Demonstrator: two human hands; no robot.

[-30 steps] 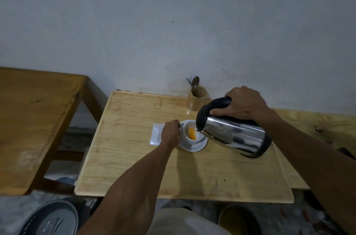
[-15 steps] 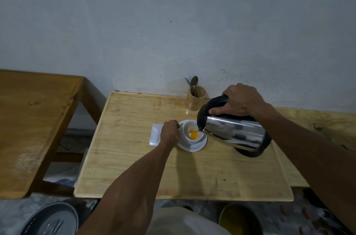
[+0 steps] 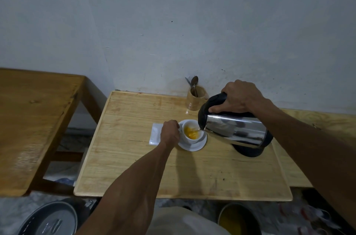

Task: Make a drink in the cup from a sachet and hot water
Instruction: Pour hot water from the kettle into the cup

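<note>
A white cup (image 3: 195,139) stands on a white saucer (image 3: 200,145) near the middle of the light wooden table (image 3: 134,167). Orange powder and liquid show inside the cup. My left hand (image 3: 170,133) is closed on the cup's left side, at its handle. My right hand (image 3: 239,97) grips the black handle of a steel kettle (image 3: 234,130). The kettle is tilted far over to the left, with its spout just above the cup's right rim. A flat white sachet (image 3: 155,134) lies on the table left of the cup, partly under my left hand.
A wooden holder (image 3: 196,100) with spoons stands against the wall behind the kettle. A darker wooden table (image 3: 34,119) is at the left. On the floor are a metal lid (image 3: 48,221) at lower left and a round pot (image 3: 238,219) at lower right.
The kettle has tipped further and its spout has come down to the cup's rim. More orange liquid shows in the cup. My left hand has stayed on the cup.
</note>
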